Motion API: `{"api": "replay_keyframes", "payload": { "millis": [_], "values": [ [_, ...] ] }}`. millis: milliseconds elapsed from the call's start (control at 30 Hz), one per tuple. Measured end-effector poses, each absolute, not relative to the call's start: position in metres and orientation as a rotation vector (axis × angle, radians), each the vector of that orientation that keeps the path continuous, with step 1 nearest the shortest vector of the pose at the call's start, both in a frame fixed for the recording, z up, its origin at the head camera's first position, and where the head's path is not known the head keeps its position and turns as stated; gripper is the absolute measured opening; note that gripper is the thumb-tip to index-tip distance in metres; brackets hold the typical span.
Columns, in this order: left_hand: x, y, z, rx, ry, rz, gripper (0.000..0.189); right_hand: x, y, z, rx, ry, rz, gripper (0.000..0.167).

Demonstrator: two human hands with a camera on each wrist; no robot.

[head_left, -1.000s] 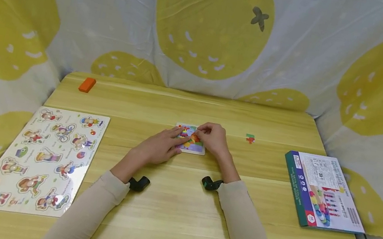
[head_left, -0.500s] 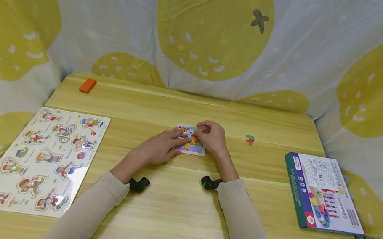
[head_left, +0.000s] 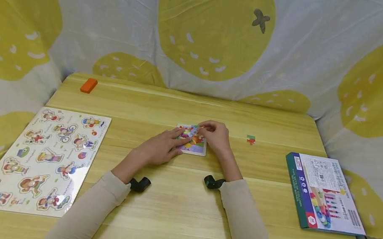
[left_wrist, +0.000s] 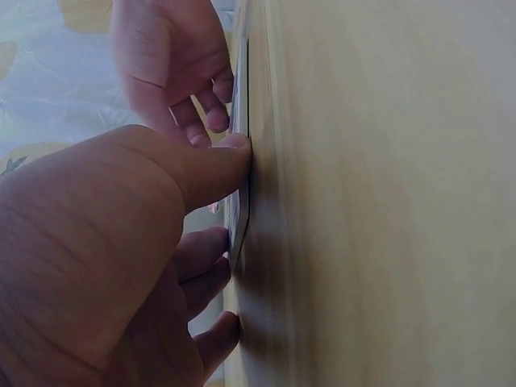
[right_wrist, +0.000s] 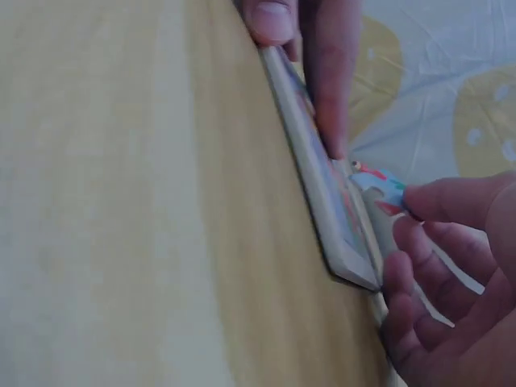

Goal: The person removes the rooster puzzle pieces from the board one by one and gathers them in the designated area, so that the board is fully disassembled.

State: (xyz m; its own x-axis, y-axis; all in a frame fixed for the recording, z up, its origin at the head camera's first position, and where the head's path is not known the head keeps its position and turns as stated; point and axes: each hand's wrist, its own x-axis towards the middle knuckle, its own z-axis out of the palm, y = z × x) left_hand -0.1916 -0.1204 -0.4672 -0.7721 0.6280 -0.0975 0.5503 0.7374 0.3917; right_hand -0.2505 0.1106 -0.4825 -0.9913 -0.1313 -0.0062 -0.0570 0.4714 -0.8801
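A small picture jigsaw in a pale frame (head_left: 195,148) lies at the middle of the table. My left hand (head_left: 160,146) rests across its left side with fingers extended over the picture. In the left wrist view, the thumb (left_wrist: 218,173) touches the frame's near edge. Above the jigsaw's far right part, my right hand (head_left: 216,136) pinches a light blue and red jigsaw piece (right_wrist: 380,192) between thumb and finger. That piece stands tilted near the frame's far side in the right wrist view. Another green and red jigsaw piece (head_left: 250,140) lies to the right.
On the left lies a large board with picture pieces of children (head_left: 41,161). An orange block (head_left: 88,85) sits at the back left corner. A flat green and white box (head_left: 324,194) lies on the right. A lemon-print cloth (head_left: 212,25) hangs behind the table.
My right hand has shifted slightly back and to the right, with the piece pinched at the jigsaw's far edge. The left hand stays on the jigsaw.
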Motion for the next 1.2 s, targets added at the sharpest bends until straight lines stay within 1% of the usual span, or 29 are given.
{"api": "replay_keyframes", "payload": {
  "millis": [300, 667, 967, 1200],
  "values": [
    [-0.193, -0.119, -0.469, 0.954, 2.726, 0.506, 0.055, -0.253, 0.136, -0.477, -0.102, 2.550, -1.695, 0.016],
    [-0.192, -0.121, -0.468, 0.982, 2.746, 0.493, 0.055, -0.254, 0.193, -0.469, 0.013, 2.507, -1.756, 0.024],
    [-0.191, -0.122, -0.470, 0.971, 2.743, 0.503, 0.055, -0.253, 0.233, -0.471, 0.058, 2.599, -1.603, 0.030],
    [-0.191, -0.120, -0.471, 0.968, 2.734, 0.511, 0.055, -0.251, 0.247, -0.468, 0.103, 2.660, -1.475, 0.027]
  ]
}}
